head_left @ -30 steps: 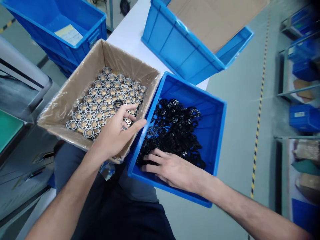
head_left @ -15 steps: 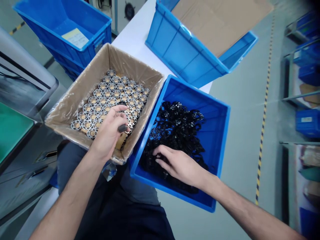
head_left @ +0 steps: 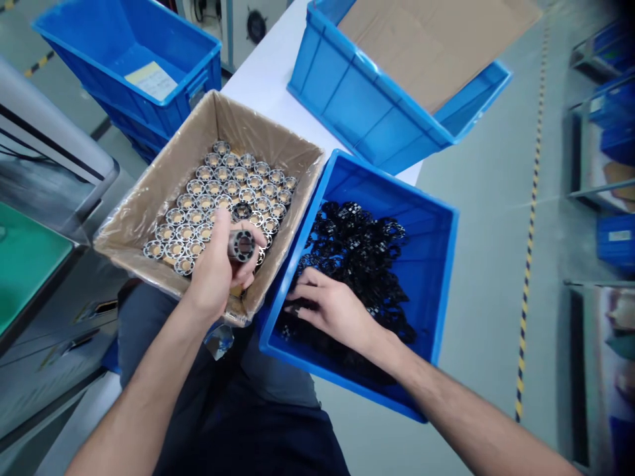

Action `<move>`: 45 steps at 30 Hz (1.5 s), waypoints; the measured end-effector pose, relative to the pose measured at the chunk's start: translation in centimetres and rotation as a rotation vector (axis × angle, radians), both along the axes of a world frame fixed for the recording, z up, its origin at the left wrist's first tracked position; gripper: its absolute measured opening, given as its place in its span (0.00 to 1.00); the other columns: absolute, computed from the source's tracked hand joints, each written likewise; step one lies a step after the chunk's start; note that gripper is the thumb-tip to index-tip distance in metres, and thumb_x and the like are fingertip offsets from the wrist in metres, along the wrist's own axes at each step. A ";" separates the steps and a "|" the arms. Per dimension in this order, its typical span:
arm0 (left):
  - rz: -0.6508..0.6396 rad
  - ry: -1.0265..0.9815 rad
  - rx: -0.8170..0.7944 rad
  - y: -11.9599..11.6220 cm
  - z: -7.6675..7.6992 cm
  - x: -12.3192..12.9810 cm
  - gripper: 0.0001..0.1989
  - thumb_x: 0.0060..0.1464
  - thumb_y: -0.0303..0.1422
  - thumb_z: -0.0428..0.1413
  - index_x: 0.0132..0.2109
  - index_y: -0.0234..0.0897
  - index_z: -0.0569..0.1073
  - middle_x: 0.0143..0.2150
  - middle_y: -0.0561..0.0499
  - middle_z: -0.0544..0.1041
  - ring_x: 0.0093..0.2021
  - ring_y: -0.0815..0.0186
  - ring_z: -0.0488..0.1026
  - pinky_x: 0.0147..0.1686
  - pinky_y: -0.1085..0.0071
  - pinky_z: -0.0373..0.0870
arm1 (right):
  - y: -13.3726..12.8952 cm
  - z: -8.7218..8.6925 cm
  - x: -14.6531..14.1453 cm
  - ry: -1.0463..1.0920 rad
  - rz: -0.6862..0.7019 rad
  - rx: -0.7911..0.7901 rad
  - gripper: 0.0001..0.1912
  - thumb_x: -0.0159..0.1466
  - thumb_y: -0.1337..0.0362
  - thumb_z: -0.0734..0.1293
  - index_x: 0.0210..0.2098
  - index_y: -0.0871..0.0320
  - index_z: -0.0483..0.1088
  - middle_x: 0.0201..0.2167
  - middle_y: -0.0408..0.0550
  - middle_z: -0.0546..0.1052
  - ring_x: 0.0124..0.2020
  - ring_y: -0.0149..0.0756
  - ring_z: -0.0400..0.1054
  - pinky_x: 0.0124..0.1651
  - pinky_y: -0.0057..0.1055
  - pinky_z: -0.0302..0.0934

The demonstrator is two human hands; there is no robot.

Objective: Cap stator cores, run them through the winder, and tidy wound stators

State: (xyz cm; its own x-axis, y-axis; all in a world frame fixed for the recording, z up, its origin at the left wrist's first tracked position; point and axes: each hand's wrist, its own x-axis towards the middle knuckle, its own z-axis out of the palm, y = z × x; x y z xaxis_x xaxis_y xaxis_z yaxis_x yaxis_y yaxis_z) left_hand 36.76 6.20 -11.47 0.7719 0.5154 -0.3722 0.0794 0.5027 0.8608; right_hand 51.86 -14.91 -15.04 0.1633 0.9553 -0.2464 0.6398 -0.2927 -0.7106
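Note:
My left hand (head_left: 218, 258) is closed around a metal stator core (head_left: 243, 246), a short slotted cylinder whose black end faces up toward me. It is held above the carton (head_left: 268, 125), which is lined with clear plastic and filled with rows of similar silver cores (head_left: 196, 201). Among those rows, one core (head_left: 242, 210) has a black top. Inside the blue bin to the right (head_left: 426, 264), my right hand (head_left: 337, 307) has its fingers curled together at the near left side of a heap of black slotted plastic rings (head_left: 357, 244). Whatever lies between those fingertips is dark and unclear.
A larger blue crate (head_left: 347, 92) holding a cardboard sheet (head_left: 436, 46) stands on the white table (head_left: 262, 59). Stacked blue bins (head_left: 163, 39) are at the far left, one with a paper inside. A green-topped surface (head_left: 30, 264) sits at left; shelves line the right.
My left hand has turned the core, so its black end now shows, and the black-topped core behind is uncovered. My right hand has shifted slightly left and away from me within the bin.

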 end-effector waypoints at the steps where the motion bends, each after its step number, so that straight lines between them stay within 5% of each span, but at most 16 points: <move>1: -0.010 -0.013 0.011 -0.1 0.0 -0.2 0.36 0.72 0.71 0.53 0.37 0.43 0.73 0.20 0.59 0.56 0.19 0.70 0.48 0.20 0.71 0.56 | -0.3 0.4 0.4 -0.011 -0.025 0.047 0.09 0.73 0.70 0.75 0.49 0.53 0.85 0.57 0.55 0.85 0.55 0.45 0.84 0.54 0.39 0.80; 3: -0.024 -0.052 0.025 -0.3 0.0 -0.4 0.31 0.73 0.67 0.55 0.39 0.43 0.74 0.24 0.58 0.59 0.22 0.70 0.50 0.23 0.71 0.61 | -1.1 1.5 1.2 -0.031 -0.128 0.153 0.08 0.76 0.66 0.74 0.52 0.52 0.85 0.59 0.55 0.87 0.56 0.46 0.86 0.52 0.39 0.82; 8: -0.044 -0.143 0.007 -1.8 -0.1 -0.6 0.18 0.78 0.55 0.55 0.52 0.45 0.75 0.33 0.55 0.67 0.27 0.67 0.58 0.27 0.70 0.67 | -0.6 4.9 0.8 0.016 -0.476 0.387 0.11 0.78 0.65 0.74 0.58 0.49 0.84 0.47 0.46 0.92 0.42 0.38 0.89 0.44 0.32 0.82; 12: -0.057 -0.122 -0.032 -2.9 -0.5 -0.8 0.20 0.79 0.56 0.56 0.64 0.51 0.74 0.38 0.53 0.72 0.30 0.66 0.64 0.30 0.70 0.69 | 3.4 6.6 -0.8 0.107 -0.423 0.579 0.08 0.77 0.68 0.76 0.51 0.47 0.86 0.51 0.46 0.91 0.49 0.41 0.88 0.53 0.37 0.83; 19: -0.093 -0.135 -0.023 -2.8 -0.7 -1.6 0.23 0.79 0.57 0.55 0.69 0.53 0.76 0.45 0.50 0.77 0.34 0.64 0.68 0.33 0.68 0.70 | 6.8 4.8 -1.9 0.186 -0.436 0.609 0.17 0.71 0.76 0.72 0.47 0.49 0.89 0.45 0.43 0.91 0.41 0.36 0.85 0.39 0.31 0.79; 25: -0.089 -0.058 0.059 -3.0 -0.6 -1.4 0.31 0.79 0.66 0.48 0.69 0.51 0.73 0.42 0.51 0.76 0.32 0.67 0.66 0.31 0.69 0.68 | 5.8 4.5 -1.6 0.352 -0.356 0.581 0.19 0.70 0.76 0.76 0.53 0.48 0.89 0.55 0.48 0.89 0.58 0.42 0.85 0.48 0.31 0.82; 32: -0.079 -0.097 0.029 -3.0 -1.2 -1.6 0.26 0.81 0.61 0.50 0.70 0.51 0.70 0.51 0.49 0.78 0.39 0.64 0.75 0.33 0.69 0.74 | 5.9 4.0 -1.4 0.508 -0.336 0.565 0.16 0.73 0.66 0.82 0.56 0.41 0.90 0.54 0.47 0.89 0.56 0.39 0.85 0.50 0.29 0.85; 37: -0.079 -0.121 0.050 -3.1 -1.4 -1.5 0.24 0.82 0.59 0.51 0.70 0.52 0.71 0.50 0.50 0.75 0.36 0.67 0.72 0.33 0.70 0.72 | 6.1 3.9 -2.1 0.561 -0.453 0.593 0.19 0.65 0.72 0.86 0.52 0.43 0.91 0.52 0.45 0.90 0.52 0.36 0.86 0.50 0.26 0.84; 41: -0.099 -0.150 0.031 -3.1 -1.5 -1.5 0.24 0.82 0.59 0.50 0.69 0.51 0.71 0.51 0.50 0.79 0.39 0.66 0.75 0.35 0.70 0.71 | 6.1 3.7 -2.2 0.634 -0.522 0.593 0.33 0.62 0.77 0.85 0.60 0.39 0.89 0.52 0.40 0.92 0.46 0.31 0.87 0.50 0.25 0.83; 45: -0.112 -0.104 0.066 -3.0 -1.3 -1.5 0.24 0.82 0.60 0.50 0.68 0.53 0.73 0.51 0.51 0.79 0.35 0.67 0.71 0.34 0.69 0.69 | 5.9 3.7 -1.9 0.573 -0.453 0.622 0.30 0.61 0.80 0.83 0.54 0.40 0.91 0.53 0.39 0.92 0.54 0.32 0.87 0.58 0.25 0.82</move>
State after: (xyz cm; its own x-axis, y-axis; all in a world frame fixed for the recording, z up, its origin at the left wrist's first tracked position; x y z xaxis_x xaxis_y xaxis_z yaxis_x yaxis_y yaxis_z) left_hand 35.29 3.25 -12.73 0.8586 0.4444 -0.2556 0.0409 0.4376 0.8982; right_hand 50.00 -8.97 -11.33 0.5618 0.8175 0.1268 0.0659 0.1086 -0.9919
